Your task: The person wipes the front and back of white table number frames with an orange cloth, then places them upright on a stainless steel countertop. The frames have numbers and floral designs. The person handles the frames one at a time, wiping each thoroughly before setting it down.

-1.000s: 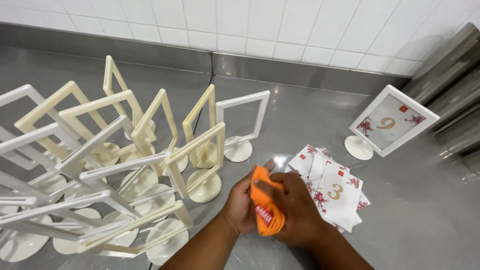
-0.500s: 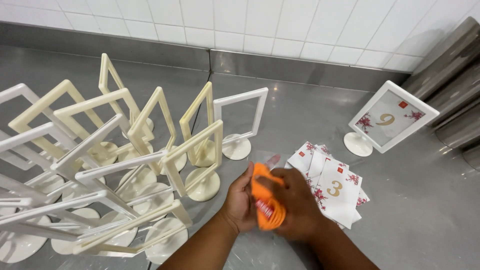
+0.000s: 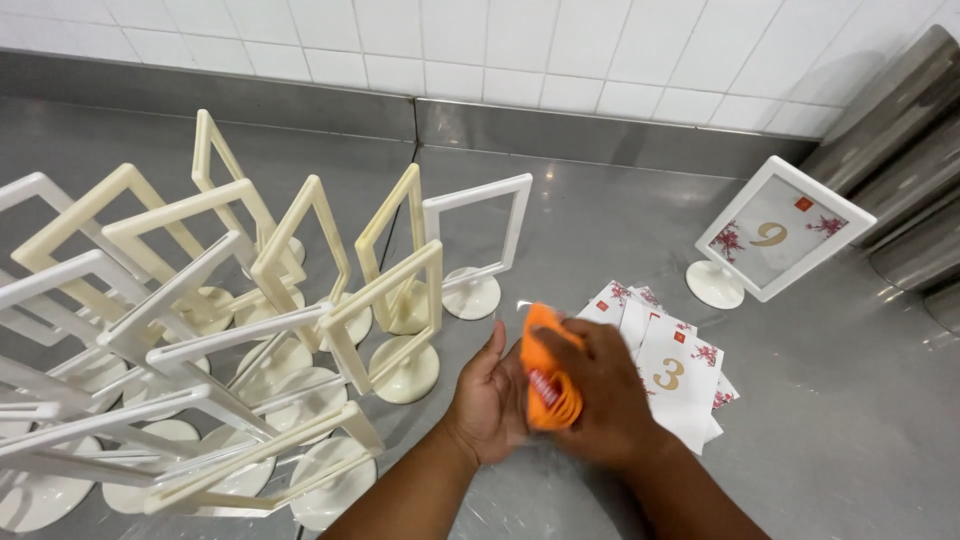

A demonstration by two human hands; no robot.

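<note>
Left of the fingers, empty cream sign frames (image 3: 390, 320) crowd the steel counter (image 3: 860, 400); numbered cards (image 3: 680, 375) lie just right. Right hand (image 3: 600, 395) fingers curl gripping an orange cloth (image 3: 548, 385) against the open-fingered left hand (image 3: 490, 400).

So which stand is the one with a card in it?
Look along the steel counter to its far right, by the tiled wall. A white stand sits there alone, tilted, beyond the card pile. It alone holds a card, with a gold digit and red flowers; the stands on the left are empty.
</note>
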